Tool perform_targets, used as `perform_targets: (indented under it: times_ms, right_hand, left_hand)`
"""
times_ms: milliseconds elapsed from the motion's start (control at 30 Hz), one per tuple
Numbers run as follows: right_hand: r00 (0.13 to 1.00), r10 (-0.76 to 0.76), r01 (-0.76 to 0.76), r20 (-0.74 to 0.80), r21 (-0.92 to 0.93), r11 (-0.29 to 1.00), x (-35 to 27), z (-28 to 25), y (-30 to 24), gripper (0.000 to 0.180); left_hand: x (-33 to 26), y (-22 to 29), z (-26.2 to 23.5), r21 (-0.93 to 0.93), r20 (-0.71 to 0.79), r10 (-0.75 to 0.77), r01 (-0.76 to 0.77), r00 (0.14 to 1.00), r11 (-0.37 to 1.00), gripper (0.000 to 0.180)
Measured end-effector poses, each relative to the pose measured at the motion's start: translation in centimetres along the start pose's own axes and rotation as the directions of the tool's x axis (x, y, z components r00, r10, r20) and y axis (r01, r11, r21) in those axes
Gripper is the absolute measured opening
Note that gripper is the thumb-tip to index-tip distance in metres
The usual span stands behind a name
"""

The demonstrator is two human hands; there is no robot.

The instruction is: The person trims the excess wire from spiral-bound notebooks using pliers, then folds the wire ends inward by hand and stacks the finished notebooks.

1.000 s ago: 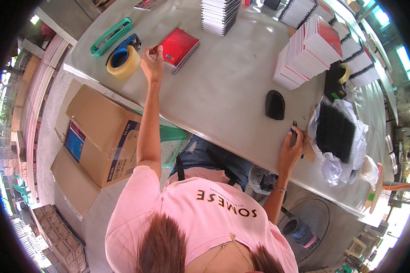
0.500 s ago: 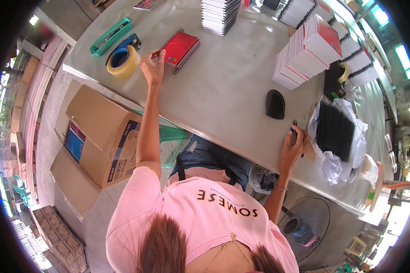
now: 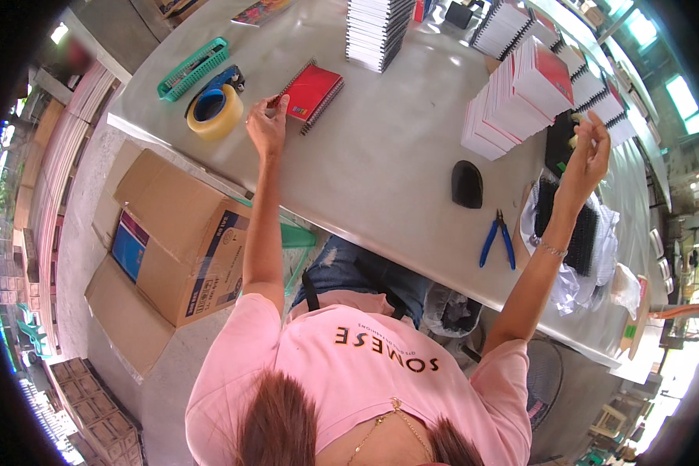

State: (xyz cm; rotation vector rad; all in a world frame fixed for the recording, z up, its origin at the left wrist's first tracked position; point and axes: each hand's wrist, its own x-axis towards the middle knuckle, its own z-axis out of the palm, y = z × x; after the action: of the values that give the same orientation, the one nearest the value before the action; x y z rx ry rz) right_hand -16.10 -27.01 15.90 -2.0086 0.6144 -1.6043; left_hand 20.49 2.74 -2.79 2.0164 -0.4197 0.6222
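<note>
Two red spiral notebooks (image 3: pixel 311 92) appear to lie stacked on the grey table at the left. Beside their left edge is my left hand (image 3: pixel 266 130), its fingers loosely curled and the thumb apart, its tip against or just beside the edge. I cannot see anything held in it. My right hand (image 3: pixel 586 159) is raised at the right, fingers apart and holding nothing. Behind it, partly hidden, stands a black tape dispenser (image 3: pixel 558 152) with yellowish tape. Blue-handled cutting pliers (image 3: pixel 498 239) lie with handles spread near the table's front edge. A black rounded object (image 3: pixel 467 185) lies beyond them.
A clear-tape roll (image 3: pixel 216 116) on a blue dispenser and a green basket (image 3: pixel 194 68) are left. Stacked red-covered books (image 3: pixel 512 101) and spiral-bound stacks (image 3: pixel 377 35) stand farther back. Black coils (image 3: pixel 586 233) rest in white wrapping right. An open carton (image 3: pixel 167 233) stands lower left.
My right hand has let go of the pliers, leaving them on the table, and has moved up and away toward the tape dispenser. My left hand has barely shifted; its thumb and fingers have parted.
</note>
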Motion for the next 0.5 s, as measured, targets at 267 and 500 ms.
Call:
perform_targets:
  times_ms: [267,500]
  right_hand:
    - [0.950,0.307,-0.308,0.048,0.008,0.951,4.5,3.1,1.7,0.068]
    - [0.885,0.429,-0.430,0.181,-0.032,0.902,6.0,3.1,3.7,0.064]
  left_hand:
    - [-0.4,0.6,-0.4,-0.036,-0.014,-0.011,0.011,1.000,0.999,0.034]
    - [-0.3,0.4,0.1,-0.072,-0.012,0.031,-0.032,0.999,0.997,0.034]
